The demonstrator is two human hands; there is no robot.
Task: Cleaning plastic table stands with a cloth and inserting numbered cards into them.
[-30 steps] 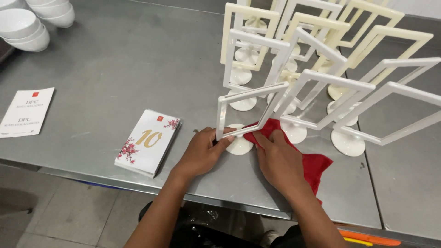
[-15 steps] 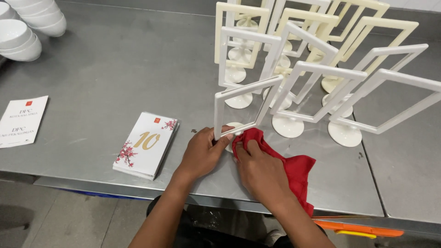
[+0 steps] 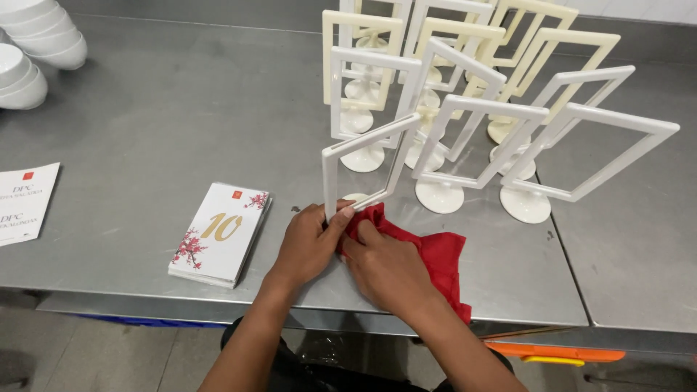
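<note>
- The left hand [image 3: 308,243] gripped the lower near corner of a white frame [image 3: 363,170], thumb and fingers pinched round its bottom bar, holding it tilted just above the table [image 3: 145,131].
- The right hand [image 3: 388,268] pressed a red cloth [image 3: 439,258] against the same bar, fingers bunched into the fabric; the cloth trailed off to the right toward the near edge.
- The frame's round base [image 3: 356,197] barely showed behind the cloth, so I could not tell if it sat flat.
- Risk, as I judged it: the frame's top leaned close to the crowd of frames [image 3: 472,116] standing just beyond, and a hard wipe could have knocked one over and toppled its neighbours.
- The thin bar might have slipped from the pinch if the cloth had dragged.
- A stack of cards [image 3: 221,232] lay left of the hands, a leaflet [image 3: 22,203] further left, bowls [image 3: 36,51] at the far left, all well apart from the work.
</note>
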